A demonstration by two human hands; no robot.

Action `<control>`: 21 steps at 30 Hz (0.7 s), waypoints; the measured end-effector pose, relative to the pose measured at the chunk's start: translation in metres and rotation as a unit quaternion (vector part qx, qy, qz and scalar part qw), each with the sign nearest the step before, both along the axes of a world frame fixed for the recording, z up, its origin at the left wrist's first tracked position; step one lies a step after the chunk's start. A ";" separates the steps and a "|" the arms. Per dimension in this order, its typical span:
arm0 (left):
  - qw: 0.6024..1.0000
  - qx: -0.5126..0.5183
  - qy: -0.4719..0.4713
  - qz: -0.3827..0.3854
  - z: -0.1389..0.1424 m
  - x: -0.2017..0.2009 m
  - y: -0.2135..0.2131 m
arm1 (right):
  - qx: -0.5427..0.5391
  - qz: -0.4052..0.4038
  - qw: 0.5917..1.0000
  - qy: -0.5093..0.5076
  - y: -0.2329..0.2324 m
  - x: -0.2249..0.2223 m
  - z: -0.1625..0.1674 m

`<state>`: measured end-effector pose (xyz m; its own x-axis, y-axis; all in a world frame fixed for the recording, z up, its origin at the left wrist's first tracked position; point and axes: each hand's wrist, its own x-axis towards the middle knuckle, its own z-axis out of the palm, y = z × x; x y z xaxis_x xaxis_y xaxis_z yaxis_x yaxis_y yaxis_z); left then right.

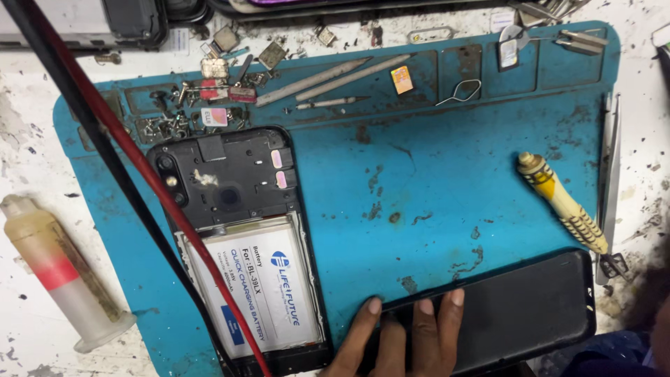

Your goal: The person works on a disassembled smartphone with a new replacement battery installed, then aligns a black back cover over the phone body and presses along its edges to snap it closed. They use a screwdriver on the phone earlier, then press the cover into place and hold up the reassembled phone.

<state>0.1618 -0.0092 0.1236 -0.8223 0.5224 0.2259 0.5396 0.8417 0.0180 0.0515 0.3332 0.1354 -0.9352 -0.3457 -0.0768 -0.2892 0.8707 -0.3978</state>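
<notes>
One hand (408, 338) is in at the bottom centre of the frame — whether it is the left or the right I cannot tell — with its fingers (427, 328) spread flat on the dark back cover (516, 311), pressing on it rather than gripping. The cover lies at the lower right on the blue mat (433, 174), its long axis running nearly left to right, the right end tipped a little up the frame. No second hand shows.

To the left lies the opened phone (234, 237), long axis close to vertical, camera end toward the top, leaning slightly left — its white-labelled battery (258, 293) fills the lower half. A red cable (132, 146) and a black cable (91, 132) cross it diagonally.

Along the mat's top edge, shallow trays: the upper-left ones hold screws and small metal parts (202, 105), the middle ones two grey pry sticks (328, 77) and a wire eject pin (464, 91). A yellow-handled screwdriver (562, 202) rests at right, tweezers (611, 174) beside it. A syringe tube (59, 269) lies on the white worktop (28, 160) at left.
</notes>
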 end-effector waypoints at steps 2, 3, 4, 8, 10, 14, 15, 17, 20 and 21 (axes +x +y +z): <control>0.999 0.003 -0.034 -0.025 0.000 -0.002 -0.005 | -0.004 0.018 1.000 -0.010 0.001 0.003 -0.003; 0.998 0.005 -0.051 -0.038 0.001 -0.004 -0.006 | -0.003 0.022 1.000 -0.011 0.003 0.005 -0.004; 0.997 0.014 -0.066 -0.040 0.002 -0.005 -0.006 | -0.005 0.024 1.000 -0.013 0.005 0.006 -0.005; 0.994 0.021 -0.106 -0.032 0.010 -0.010 -0.004 | -0.012 0.031 0.999 -0.018 0.001 0.004 -0.001; 0.994 0.040 -0.103 -0.004 0.014 -0.013 -0.003 | -0.017 0.062 0.998 -0.020 -0.015 -0.002 0.008; 0.996 0.052 -0.059 0.047 0.023 -0.016 -0.010 | -0.007 0.241 0.969 -0.050 -0.076 -0.004 0.034; 0.997 0.035 -0.046 0.052 0.024 -0.017 -0.011 | 0.001 0.252 0.967 -0.046 -0.091 -0.001 0.041; 0.997 0.029 -0.057 0.047 0.027 -0.018 -0.015 | 0.016 0.177 0.984 -0.017 -0.119 0.010 0.050; 0.996 0.024 -0.079 0.044 0.031 -0.018 -0.017 | 0.027 0.130 0.991 0.009 -0.136 0.019 0.051; 0.995 0.023 -0.088 0.044 0.033 -0.017 -0.017 | 0.028 0.126 0.992 0.014 -0.136 0.021 0.050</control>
